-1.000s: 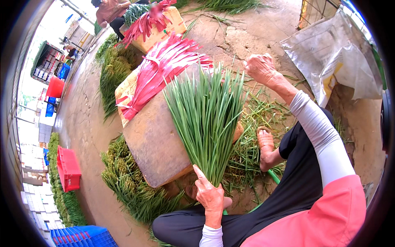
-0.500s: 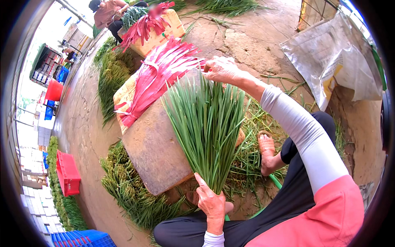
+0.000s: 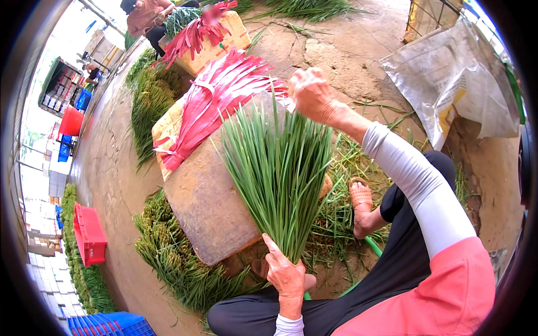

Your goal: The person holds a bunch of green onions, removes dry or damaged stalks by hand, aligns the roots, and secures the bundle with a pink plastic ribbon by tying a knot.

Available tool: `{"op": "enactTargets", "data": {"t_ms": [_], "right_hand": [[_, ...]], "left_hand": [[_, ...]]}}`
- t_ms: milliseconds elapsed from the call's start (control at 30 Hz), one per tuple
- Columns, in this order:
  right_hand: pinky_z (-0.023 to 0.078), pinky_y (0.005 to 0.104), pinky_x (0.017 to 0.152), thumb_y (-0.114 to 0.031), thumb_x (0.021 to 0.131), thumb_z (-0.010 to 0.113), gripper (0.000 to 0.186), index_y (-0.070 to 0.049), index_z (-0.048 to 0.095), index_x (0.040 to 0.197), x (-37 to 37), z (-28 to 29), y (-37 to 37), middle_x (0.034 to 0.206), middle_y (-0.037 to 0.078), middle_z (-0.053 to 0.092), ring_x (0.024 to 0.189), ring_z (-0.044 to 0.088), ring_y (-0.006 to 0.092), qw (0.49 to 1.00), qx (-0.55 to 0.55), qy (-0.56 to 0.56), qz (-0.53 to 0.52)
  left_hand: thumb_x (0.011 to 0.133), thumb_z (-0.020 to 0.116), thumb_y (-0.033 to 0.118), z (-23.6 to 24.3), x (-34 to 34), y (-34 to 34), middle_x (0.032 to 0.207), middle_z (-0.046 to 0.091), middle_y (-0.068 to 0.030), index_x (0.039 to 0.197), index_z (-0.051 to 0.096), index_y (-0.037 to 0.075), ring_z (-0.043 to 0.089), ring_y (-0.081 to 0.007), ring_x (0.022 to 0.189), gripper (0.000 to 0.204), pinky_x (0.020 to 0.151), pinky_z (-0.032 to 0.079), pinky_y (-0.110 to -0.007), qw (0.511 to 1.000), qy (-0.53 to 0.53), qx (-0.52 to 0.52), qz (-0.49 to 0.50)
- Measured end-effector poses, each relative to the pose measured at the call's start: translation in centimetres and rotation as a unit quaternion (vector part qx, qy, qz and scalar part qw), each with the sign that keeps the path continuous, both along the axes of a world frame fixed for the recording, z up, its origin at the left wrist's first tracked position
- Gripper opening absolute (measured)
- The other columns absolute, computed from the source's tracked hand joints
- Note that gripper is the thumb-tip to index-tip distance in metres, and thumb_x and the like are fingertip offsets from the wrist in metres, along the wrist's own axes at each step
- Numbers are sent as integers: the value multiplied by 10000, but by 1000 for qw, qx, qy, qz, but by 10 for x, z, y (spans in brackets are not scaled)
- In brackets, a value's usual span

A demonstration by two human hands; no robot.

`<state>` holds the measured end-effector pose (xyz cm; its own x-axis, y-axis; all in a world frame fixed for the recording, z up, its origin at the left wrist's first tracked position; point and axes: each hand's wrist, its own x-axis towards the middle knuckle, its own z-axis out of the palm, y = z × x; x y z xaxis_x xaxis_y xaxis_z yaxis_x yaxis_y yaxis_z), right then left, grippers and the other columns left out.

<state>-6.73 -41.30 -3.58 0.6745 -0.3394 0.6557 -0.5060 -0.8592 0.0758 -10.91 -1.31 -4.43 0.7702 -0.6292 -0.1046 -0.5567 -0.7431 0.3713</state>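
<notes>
— What have you got in your left hand (image 3: 287, 275)?

— It is closed tight round the base of a bundle of green chives (image 3: 278, 173), low in the middle of the frame. The leaves fan upward from my grip and lie across the brown board (image 3: 204, 196) that serves me as a bench.

— And the right?

— My right hand (image 3: 311, 94) is up at the leaf tips, just above the centre of the frame. The fingers are curled loosely (whether they pinch any leaf, I cannot tell from here). My white sleeve (image 3: 417, 182) runs down from it toward the lower right.

— What lies around you?

— A sheaf of red and white strips (image 3: 216, 103) rests on the upper end of the board, touching the leaves' left edge. More cut greens (image 3: 174, 255) are heaped on the ground at the lower left of the board. My foot in a sandal (image 3: 361, 204) sits right of the bundle, among loose stalks. A red crate (image 3: 88, 235) stands at the left edge, a grey sack (image 3: 448, 78) at the upper right. Another person (image 3: 147, 15) sits at the top left, behind a cardboard box (image 3: 216, 47).
</notes>
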Motion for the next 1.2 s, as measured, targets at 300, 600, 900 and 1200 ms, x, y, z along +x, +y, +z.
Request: {"op": "enactTargets", "data": {"t_ms": [300, 600, 900, 1200], "right_hand": [[489, 452, 756, -126, 833, 499, 207, -43, 631, 969, -53, 46, -36, 856, 178, 680, 845, 661, 342, 956, 261, 38, -128], [487, 419, 885, -294, 824, 557, 293, -120, 711, 1002, -19, 35, 6, 985, 143, 705, 987, 659, 301, 891, 430, 143, -9], [483, 439, 724, -195, 845, 520, 187, -39, 619, 874, -24, 6, -6, 824, 181, 648, 784, 637, 328, 986, 162, -11, -28], [503, 436, 787, -258, 905, 527, 245, -66, 631, 1016, -46, 13, -45, 967, 168, 684, 917, 653, 340, 931, 360, 4, -59]], "left_hand": [[618, 791, 21, 1, -3, -1, 975, 571, -234, 1542, 88, 87, 613, -451, 807, 1163, 707, 517, -498, 1000, 1, 3, 9], [618, 791, 15, 0, -2, 0, 975, 569, -232, 1543, 78, 82, 615, -449, 815, 1169, 711, 517, -491, 1000, 0, 0, 4], [621, 800, 28, -1, -1, -1, 954, 563, -220, 1543, 69, 79, 614, -434, 800, 1178, 698, 519, -486, 1000, 1, 21, 5], [603, 809, 21, -1, -2, -2, 961, 565, -229, 1542, 70, 75, 617, -436, 804, 1196, 702, 522, -485, 1000, 1, 17, 2]]}}
